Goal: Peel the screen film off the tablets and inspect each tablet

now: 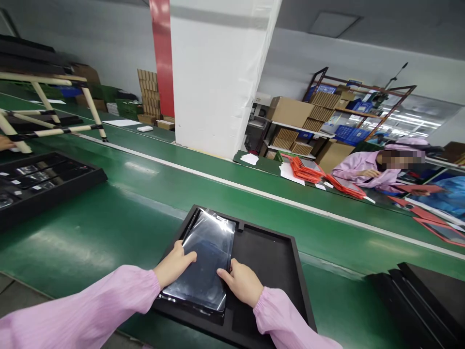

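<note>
A dark, glossy flat screen panel (205, 257) under clear film lies tilted over the left compartment of a black foam tray (271, 252). With thumb on top, my left hand (176, 264) grips the panel's left edge. My right hand (243, 281) closes on its right edge, thumb on the face and fingers curled at the side. Both hands wear pink sleeves. The tray's right compartment shows its bare black floor. What lies beneath the panel is hidden.
The tray rests on a green conveyor belt (152, 208). Another black tray (47, 179) with bagged items sits left, below a tubular rack (54, 111). Stacked black trays (417, 305) stand right. Across the belt, a person in pink (366, 167) sits near red-orange cases (307, 169).
</note>
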The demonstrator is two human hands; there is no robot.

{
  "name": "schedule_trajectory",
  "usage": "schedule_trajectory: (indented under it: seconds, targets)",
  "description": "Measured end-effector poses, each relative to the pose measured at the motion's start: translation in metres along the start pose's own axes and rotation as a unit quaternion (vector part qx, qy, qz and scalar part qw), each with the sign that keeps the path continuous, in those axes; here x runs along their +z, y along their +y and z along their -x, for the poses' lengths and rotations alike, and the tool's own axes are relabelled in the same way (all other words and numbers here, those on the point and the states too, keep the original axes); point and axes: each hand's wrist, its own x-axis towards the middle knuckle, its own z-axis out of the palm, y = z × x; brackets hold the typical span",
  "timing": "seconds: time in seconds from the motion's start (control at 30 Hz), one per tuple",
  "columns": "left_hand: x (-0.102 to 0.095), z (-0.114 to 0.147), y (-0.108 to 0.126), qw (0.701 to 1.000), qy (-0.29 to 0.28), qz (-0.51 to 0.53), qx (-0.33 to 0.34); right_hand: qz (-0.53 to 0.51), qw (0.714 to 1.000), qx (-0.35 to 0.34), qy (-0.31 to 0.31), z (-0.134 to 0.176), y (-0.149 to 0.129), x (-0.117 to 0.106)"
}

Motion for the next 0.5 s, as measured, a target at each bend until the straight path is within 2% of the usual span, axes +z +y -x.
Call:
schedule_trajectory:
  seconds: [0.1, 0.3, 0.4, 0.5]
  targets:
    - [0.000, -0.002, 0.006, 0.999, -0.007, 0.001, -0.038, 0.026, 1.000, 0.001, 0.004, 0.002, -0.003, 0.000]
    - [-0.009, -0.007, 0.009, 0.994, 0.044, 0.090, -0.032, 0.014, 1.000, -0.002, 0.013, 0.004, 0.001, -0.004]
    - [-0.012, -0.013, 0.014, 0.985, -0.019, 0.168, -0.037, -0.045, 0.999, -0.014, -0.005, -0.002, 0.010, -0.006]
    - [-0.010, -0.019, 0.018, 0.976, -0.079, 0.204, -0.016, -0.125, 0.992, 0.000, -0.012, -0.010, 0.018, -0.004]
